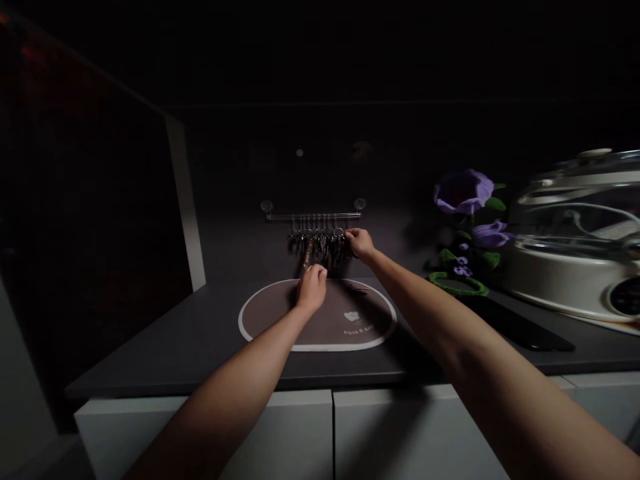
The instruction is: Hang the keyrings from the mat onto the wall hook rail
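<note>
A clear hook rail (313,215) is fixed to the dark back wall, and a bunch of keys and key rings (316,243) hangs from its hooks. My right hand (359,243) reaches up to the rightmost hanging keys, its fingers pinched at a ring there. My left hand (311,288) is lower, just under the hanging keys, with its fingers curled around a dangling item that I cannot make out in the dim light. Both arms stretch across an oval brown mat (280,317) with a white border.
The mat lies on a dark countertop (165,347) above white cabinet fronts (300,433). Purple artificial flowers (465,200) stand at the right, beside a pale appliance with a clear lid (575,233). A dark flat object (525,330) lies near it. A dark panel (90,200) rises at left.
</note>
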{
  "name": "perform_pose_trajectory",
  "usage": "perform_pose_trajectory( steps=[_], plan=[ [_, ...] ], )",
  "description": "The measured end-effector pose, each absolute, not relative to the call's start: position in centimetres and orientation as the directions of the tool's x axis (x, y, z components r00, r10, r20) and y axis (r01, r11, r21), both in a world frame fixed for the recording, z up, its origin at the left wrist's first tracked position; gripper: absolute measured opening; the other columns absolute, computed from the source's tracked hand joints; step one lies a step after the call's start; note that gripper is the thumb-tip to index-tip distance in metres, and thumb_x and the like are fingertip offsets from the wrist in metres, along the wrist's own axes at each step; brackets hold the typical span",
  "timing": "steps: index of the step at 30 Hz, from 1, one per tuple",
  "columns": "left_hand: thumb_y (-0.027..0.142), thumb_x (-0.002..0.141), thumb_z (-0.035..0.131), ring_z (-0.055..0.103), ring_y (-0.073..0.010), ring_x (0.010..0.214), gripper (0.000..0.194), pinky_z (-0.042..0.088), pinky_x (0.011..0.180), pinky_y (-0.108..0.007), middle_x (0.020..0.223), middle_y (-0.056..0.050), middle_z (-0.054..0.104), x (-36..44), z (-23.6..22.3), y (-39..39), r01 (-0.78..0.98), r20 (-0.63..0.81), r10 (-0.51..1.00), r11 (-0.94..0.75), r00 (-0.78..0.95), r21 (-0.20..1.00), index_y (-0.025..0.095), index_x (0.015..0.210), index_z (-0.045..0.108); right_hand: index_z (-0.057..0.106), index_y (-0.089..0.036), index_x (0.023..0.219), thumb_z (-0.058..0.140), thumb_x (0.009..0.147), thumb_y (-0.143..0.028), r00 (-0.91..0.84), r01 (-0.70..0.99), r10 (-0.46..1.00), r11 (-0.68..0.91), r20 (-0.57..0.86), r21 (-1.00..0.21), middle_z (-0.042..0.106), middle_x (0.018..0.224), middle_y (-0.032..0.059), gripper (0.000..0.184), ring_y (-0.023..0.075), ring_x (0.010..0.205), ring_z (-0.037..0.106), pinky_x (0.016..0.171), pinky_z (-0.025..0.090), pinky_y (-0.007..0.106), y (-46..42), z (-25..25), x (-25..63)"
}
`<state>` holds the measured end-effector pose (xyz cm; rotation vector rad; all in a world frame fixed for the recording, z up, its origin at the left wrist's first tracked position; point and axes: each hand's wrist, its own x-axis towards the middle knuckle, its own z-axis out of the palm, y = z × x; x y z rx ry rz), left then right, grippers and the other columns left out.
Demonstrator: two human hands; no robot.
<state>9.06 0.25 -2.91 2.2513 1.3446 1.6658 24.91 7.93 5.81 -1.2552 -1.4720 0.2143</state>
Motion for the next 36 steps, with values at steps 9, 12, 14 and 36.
perform_pose_trajectory(
  steps=[9,12,14,36],
  plan=[
    [0.019,0.08,0.042,0.052,-0.0139,0.077,0.013,0.042,0.073,-0.026,0.082,-0.005,0.056,9.3,-3.0,0.1,0.569,0.761,0.638,-0.673,0.123,0.473,0.016,0.078,0.054,0.063,-0.013,0.092,0.051,0.074,-0.022,0.158,0.473,0.78,0.479,0.606,-0.739,0.065,0.096,0.0076,0.023,0.0123,0.084,0.058,0.077,0.042,0.023,5.0,3.5,26.4],
    [0.019,0.079,0.043,0.052,-0.0135,0.076,0.012,0.042,0.072,-0.026,0.082,-0.005,0.056,9.3,-3.0,-0.1,0.564,0.754,0.64,-0.681,0.149,0.467,0.016,0.078,0.055,0.062,-0.011,0.089,0.051,0.074,-0.022,0.137,0.433,0.8,0.482,0.584,-0.762,0.065,0.09,0.0067,0.022,0.0108,0.077,0.057,0.075,0.042,0.022,3.3,2.5,26.6],
    [0.019,0.079,0.043,0.052,-0.0132,0.075,0.012,0.041,0.072,-0.026,0.081,-0.004,0.056,9.2,-3.0,-0.1,0.568,0.746,0.644,-0.682,0.169,0.46,0.016,0.078,0.055,0.062,-0.011,0.086,0.051,0.074,-0.023,0.115,0.427,0.817,0.474,0.566,-0.771,0.065,0.084,0.0056,0.021,0.0095,0.071,0.055,0.072,0.041,0.021,2.2,1.8,26.8],
    [0.014,0.073,0.051,0.049,-0.0112,0.067,0.009,0.041,0.067,-0.024,0.071,-0.002,0.056,9.2,-3.5,0.0,0.606,0.627,0.717,-0.654,0.305,0.454,0.015,0.075,0.06,0.067,-0.016,0.08,0.052,0.077,-0.036,-0.094,0.863,0.93,0.254,0.356,-0.436,0.066,0.076,0.0051,0.026,0.0133,0.067,0.056,0.058,0.035,0.02,-0.6,-1.9,27.5]
  ],
)
